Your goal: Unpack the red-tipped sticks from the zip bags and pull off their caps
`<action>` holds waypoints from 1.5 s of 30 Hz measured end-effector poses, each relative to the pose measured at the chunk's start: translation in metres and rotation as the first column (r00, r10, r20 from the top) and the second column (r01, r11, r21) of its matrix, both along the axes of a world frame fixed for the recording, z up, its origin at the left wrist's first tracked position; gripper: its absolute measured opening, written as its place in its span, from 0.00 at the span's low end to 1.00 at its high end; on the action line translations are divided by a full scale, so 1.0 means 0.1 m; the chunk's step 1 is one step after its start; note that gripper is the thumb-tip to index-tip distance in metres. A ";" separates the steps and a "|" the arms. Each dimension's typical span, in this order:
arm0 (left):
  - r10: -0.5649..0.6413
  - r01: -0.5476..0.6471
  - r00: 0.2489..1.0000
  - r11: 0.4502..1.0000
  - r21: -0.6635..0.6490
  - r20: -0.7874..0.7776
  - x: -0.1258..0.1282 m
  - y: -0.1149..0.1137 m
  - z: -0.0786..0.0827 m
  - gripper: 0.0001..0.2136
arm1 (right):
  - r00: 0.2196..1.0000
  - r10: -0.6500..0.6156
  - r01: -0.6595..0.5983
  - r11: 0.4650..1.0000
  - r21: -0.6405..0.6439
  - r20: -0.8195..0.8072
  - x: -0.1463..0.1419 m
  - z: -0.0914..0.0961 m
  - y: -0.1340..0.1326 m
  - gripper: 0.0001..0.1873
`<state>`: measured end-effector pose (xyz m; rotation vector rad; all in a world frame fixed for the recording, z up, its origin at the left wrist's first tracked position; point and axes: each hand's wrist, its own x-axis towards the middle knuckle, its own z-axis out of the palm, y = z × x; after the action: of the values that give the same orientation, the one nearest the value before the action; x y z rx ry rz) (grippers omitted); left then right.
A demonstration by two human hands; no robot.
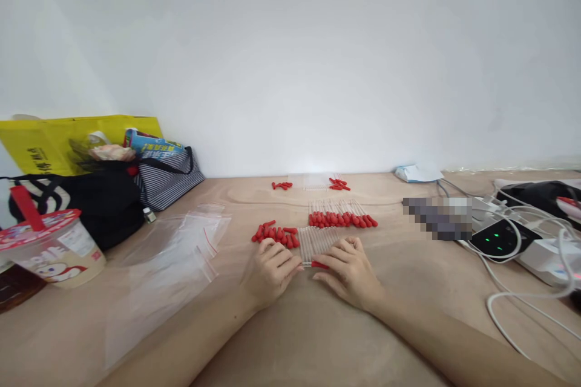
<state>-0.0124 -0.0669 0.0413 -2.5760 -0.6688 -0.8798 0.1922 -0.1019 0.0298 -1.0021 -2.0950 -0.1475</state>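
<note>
My left hand [275, 272] is closed, pinching one end of a thin clear glass dropper tube [307, 265] low over the table. At its other end, the fingers of my right hand [349, 272] are closed around a red rubber bulb [320, 265]; whether tube and bulb are joined is hard to see. Just beyond my hands lies a row of bare glass tubes [315, 243], partly behind my right fingers. A pile of loose red bulbs [275, 233] sits beyond my left hand. Farther back, droppers with red bulbs fitted [342, 219] lie side by side.
Clear plastic bags [167, 272] spread at the left, near a drink cup [57, 248] with a red straw. More red bulbs [339, 184] and tubes lie by the wall. A striped bag [170, 180] stands back left. White cables [494, 296] and a power strip [544, 260] occupy the right.
</note>
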 end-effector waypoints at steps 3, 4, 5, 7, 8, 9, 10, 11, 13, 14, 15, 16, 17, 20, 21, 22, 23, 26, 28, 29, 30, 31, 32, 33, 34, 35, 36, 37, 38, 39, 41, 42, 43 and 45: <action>0.007 -0.007 1.000 1.000 0.012 -0.013 0.02 -0.03 0.04 0.09 | 0.999 -0.028 0.027 0.998 0.062 0.030 -0.02 -0.04 0.02 0.07; 0.012 -0.011 1.000 1.000 0.012 -0.012 0.02 -0.04 0.05 0.10 | 0.999 -0.035 0.032 0.997 0.067 0.038 -0.03 -0.05 0.02 0.07; 0.015 -0.015 1.000 1.000 0.010 -0.010 0.03 -0.05 0.05 0.10 | 0.998 -0.040 0.036 0.997 0.068 0.047 -0.03 -0.06 0.02 0.08; 0.016 -0.016 1.000 1.000 0.004 -0.003 0.04 -0.06 0.05 0.10 | 0.997 -0.044 0.040 0.997 0.071 0.057 -0.04 -0.06 0.02 0.09; 0.015 -0.015 1.000 1.000 0.001 0.002 0.04 -0.06 0.05 0.10 | 0.997 -0.043 0.039 0.997 0.070 0.061 -0.04 -0.06 0.02 0.09; 0.013 -0.013 1.000 1.000 -0.003 0.005 0.03 -0.06 0.05 0.10 | 0.997 -0.039 0.034 0.997 0.069 0.065 -0.04 -0.06 0.01 0.09; 0.010 -0.010 1.000 1.000 -0.009 0.008 0.01 -0.06 0.04 0.10 | 0.997 -0.033 0.028 0.997 0.068 0.068 -0.03 -0.06 0.01 0.09; 0.009 -0.009 1.000 1.000 -0.015 0.013 -0.01 -0.05 0.04 0.10 | 0.997 -0.031 0.026 0.997 0.068 0.066 0.00 -0.06 0.01 0.09; 0.033 -0.032 0.999 0.999 -0.025 0.036 -0.08 -0.02 0.04 0.11 | 0.997 -0.060 0.057 0.996 0.070 0.042 0.08 -0.07 0.01 0.10; 0.058 -0.056 0.997 0.998 -0.030 0.053 -0.12 -0.01 0.05 0.11 | 0.996 -0.092 0.090 0.993 0.070 0.019 0.13 -0.07 0.02 0.11; 0.086 -0.084 0.994 0.996 -0.035 0.073 -0.16 0.00 0.05 0.11 | 0.992 -0.127 0.127 0.990 0.064 -0.008 0.19 -0.07 0.03 0.11; 0.109 -0.106 0.990 0.994 -0.039 0.091 -0.20 0.01 0.05 0.11 | 0.987 -0.156 0.157 0.986 0.052 -0.033 0.25 -0.07 0.05 0.11; 0.123 -0.119 0.987 0.992 -0.043 0.105 -0.24 0.02 0.04 0.11 | 0.985 -0.163 0.165 0.986 0.033 -0.058 0.30 -0.08 0.06 0.10; 0.136 -0.127 0.982 0.989 -0.073 0.131 -0.28 0.04 0.02 0.11 | 0.983 -0.103 0.100 0.995 -0.029 -0.149 0.36 -0.10 0.13 0.08; 0.148 -0.135 0.979 0.986 -0.098 0.140 -0.28 0.05 0.01 0.11 | 0.979 -0.079 0.072 0.996 -0.046 -0.189 0.36 -0.10 0.15 0.09; 0.165 -0.145 0.974 0.981 -0.132 0.153 -0.28 0.06 0.01 0.11 | 0.971 -0.064 0.052 0.997 -0.059 -0.231 0.35 -0.11 0.18 0.09; 0.187 -0.157 0.968 0.972 -0.173 0.168 -0.27 0.07 0.00 0.11 | 0.962 -0.057 0.040 0.997 -0.070 -0.267 0.34 -0.12 0.19 0.09; 0.227 -0.164 0.951 0.946 -0.280 0.210 -0.22 0.10 0.00 0.12 | 0.941 -0.073 0.043 0.994 -0.100 -0.331 0.31 -0.14 0.23 0.09; 0.223 -0.157 0.952 0.944 -0.292 0.210 -0.15 0.13 0.00 0.14 | 0.937 -0.088 0.051 0.992 -0.117 -0.339 0.31 -0.15 0.25 0.10; 0.211 -0.149 0.956 0.948 -0.281 0.204 -0.11 0.14 0.00 0.15 | 0.936 -0.090 0.050 0.991 -0.124 -0.341 0.32 -0.15 0.25 0.11; 0.194 -0.139 0.961 0.954 -0.265 0.195 -0.06 0.15 -0.01 0.15 | 0.935 -0.089 0.048 0.991 -0.127 -0.343 0.32 -0.16 0.25 0.11; 0.179 -0.130 0.967 0.960 -0.250 0.183 -0.01 0.17 -0.02 0.15 | 0.935 -0.086 0.044 0.991 -0.127 -0.345 0.32 -0.16 0.25 0.12; 0.164 -0.122 0.972 0.964 -0.236 0.168 0.04 0.18 -0.03 0.15 | 0.934 -0.081 0.040 0.991 -0.124 -0.348 0.33 -0.15 0.24 0.12; 0.153 -0.117 0.976 0.968 -0.222 0.155 0.10 0.20 -0.04 0.15 | 0.933 -0.076 0.036 0.992 -0.120 -0.351 0.33 -0.15 0.24 0.12; 0.146 -0.115 0.979 0.972 -0.207 0.140 0.15 0.21 -0.06 0.14 | 0.933 -0.072 0.033 0.993 -0.116 -0.353 0.33 -0.14 0.24 0.12; 0.141 -0.116 0.982 0.975 -0.189 0.126 0.20 0.23 -0.08 0.14 | 0.933 -0.070 0.032 0.993 -0.113 -0.353 0.33 -0.13 0.23 0.12; 0.139 -0.119 0.984 0.979 -0.168 0.114 0.25 0.25 -0.09 0.14 | 0.933 -0.071 0.033 0.993 -0.112 -0.352 0.33 -0.13 0.22 0.12; 0.135 -0.120 0.985 0.982 -0.143 0.103 0.30 0.26 -0.11 0.14 | 0.934 -0.074 0.035 0.993 -0.115 -0.350 0.33 -0.12 0.22 0.12; 0.128 -0.117 0.988 0.986 -0.119 0.092 0.34 0.28 -0.13 0.14 | 0.934 -0.080 0.040 0.992 -0.119 -0.347 0.33 -0.11 0.21 0.11; 0.119 -0.111 0.990 0.989 -0.099 0.082 0.37 0.29 -0.14 0.14 | 0.935 -0.088 0.048 0.991 -0.124 -0.343 0.33 -0.10 0.21 0.10; 0.099 -0.093 0.993 0.992 -0.090 0.067 0.41 0.30 -0.15 0.14 | 0.936 -0.106 0.064 0.989 -0.133 -0.334 0.33 -0.09 0.21 0.06; 0.089 -0.082 0.994 0.991 -0.102 0.065 0.43 0.29 -0.16 0.14 | 0.937 -0.114 0.073 0.988 -0.135 -0.329 0.33 -0.09 0.21 0.05; 0.080 -0.071 0.994 0.990 -0.124 0.068 0.44 0.28 -0.15 0.13 | 0.938 -0.121 0.080 0.987 -0.137 -0.324 0.33 -0.09 0.21 0.04; 0.057 -0.040 0.995 0.982 -0.185 0.085 0.44 0.24 -0.14 0.13 | 0.941 -0.136 0.095 0.985 -0.144 -0.311 0.33 -0.10 0.22 0.04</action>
<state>0.0319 -0.0425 0.0271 -2.6799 -0.8726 -0.9646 0.2255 -0.0800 0.0198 -1.1442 -1.7670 0.0875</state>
